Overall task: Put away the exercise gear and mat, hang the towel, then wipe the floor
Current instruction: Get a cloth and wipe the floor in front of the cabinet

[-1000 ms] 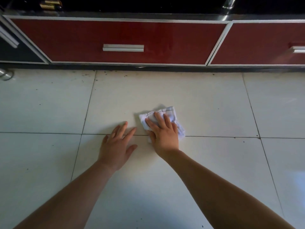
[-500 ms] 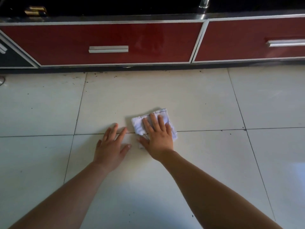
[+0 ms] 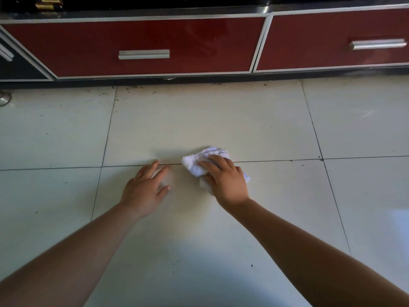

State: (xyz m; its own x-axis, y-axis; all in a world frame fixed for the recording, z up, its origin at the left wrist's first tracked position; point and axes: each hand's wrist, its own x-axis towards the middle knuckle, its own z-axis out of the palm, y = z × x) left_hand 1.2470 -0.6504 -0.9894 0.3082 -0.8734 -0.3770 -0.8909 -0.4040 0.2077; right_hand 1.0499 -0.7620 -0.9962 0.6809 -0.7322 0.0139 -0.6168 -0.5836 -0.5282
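Note:
A small white cloth with thin dark lines lies bunched on the pale tiled floor, across a grout line. My right hand lies on top of it, with the fingers bent over the bunch and the thumb pinching its near edge. Part of the cloth is hidden under the palm. Left of the cloth, a short gap away, my left hand rests flat on the floor with its fingers spread and nothing in it.
A low red cabinet with two drawers and silver handles runs along the far side, with a dark gap under it. Dark specks and crumbs dot the tiles near the cabinet base. A metal leg stands at the far left.
My right hand has slid the cloth to the right, away from my left hand, and the cloth has bunched up. The left hand has stayed flat on the floor.

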